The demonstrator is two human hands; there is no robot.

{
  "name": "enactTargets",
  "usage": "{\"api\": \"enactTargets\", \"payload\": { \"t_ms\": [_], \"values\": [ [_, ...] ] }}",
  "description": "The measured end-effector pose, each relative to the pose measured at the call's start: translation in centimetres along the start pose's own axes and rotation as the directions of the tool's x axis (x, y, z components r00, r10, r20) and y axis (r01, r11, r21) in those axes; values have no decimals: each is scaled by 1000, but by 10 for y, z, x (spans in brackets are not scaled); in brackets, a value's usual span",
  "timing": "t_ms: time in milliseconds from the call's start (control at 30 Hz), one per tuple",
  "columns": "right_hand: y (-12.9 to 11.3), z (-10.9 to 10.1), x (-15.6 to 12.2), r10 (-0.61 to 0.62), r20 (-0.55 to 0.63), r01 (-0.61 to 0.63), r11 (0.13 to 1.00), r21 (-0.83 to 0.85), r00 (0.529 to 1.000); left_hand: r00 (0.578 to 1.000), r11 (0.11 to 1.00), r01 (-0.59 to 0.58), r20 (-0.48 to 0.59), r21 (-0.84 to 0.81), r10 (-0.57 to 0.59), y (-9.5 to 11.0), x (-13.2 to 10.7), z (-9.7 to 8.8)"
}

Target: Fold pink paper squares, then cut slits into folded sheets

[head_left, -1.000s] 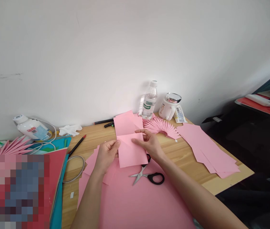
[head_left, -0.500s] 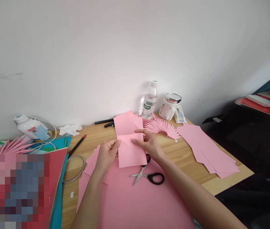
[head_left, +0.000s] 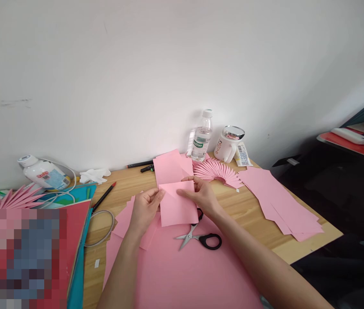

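Biggest in my head view is the pale wall [head_left: 156, 77], and against it I have a wooden table [head_left: 243, 210]. Over the near part of the table spreads a large pink sheet [head_left: 198, 279], and to the left I can see a red board [head_left: 75, 227] on teal material. Overlapping pink strips [head_left: 274, 193] lie toward the right edge of the table.

Next down in size, a pleated pink fan [head_left: 214, 168] rests near the wall, and a white bottle [head_left: 45, 174] leans at far left. The pink paper [head_left: 179, 210] I'm working with is up between my two hands, at the middle of the table — roughly square to my eye, its lower edge just above the scissors. My left hand [head_left: 146, 208] is pinched on its left edge; my right hand [head_left: 203, 195] is clamped on the upper right corner, thumb in front, index finger behind.

A clear bottle [head_left: 198, 145] stands beside a white mug [head_left: 224, 146]. The scissors [head_left: 192, 236] lie with blades parted — one loop is partly covered by the paper. Smaller again are a red-tipped pen [head_left: 104, 197] and a white scrap [head_left: 97, 263].
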State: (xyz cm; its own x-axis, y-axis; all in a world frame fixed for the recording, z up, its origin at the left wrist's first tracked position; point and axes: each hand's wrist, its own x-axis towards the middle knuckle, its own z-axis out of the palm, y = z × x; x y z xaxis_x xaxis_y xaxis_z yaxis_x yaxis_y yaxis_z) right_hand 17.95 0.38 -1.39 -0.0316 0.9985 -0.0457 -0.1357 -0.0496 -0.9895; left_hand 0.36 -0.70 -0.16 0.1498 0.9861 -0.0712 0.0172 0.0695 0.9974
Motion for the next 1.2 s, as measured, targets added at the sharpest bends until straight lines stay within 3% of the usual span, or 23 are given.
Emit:
{"api": "enactTargets", "payload": {
  "t_ms": [700,1200],
  "values": [
    [-2,1,-1,2,15,-2,1000,14,1000,1000,1000,-11,-10,15,11,-2,1,-1],
    [5,-7,8,85,55,-97,952,290,995,958,970,-129,-225,204,175,-9,5,-6]
  ]
}}
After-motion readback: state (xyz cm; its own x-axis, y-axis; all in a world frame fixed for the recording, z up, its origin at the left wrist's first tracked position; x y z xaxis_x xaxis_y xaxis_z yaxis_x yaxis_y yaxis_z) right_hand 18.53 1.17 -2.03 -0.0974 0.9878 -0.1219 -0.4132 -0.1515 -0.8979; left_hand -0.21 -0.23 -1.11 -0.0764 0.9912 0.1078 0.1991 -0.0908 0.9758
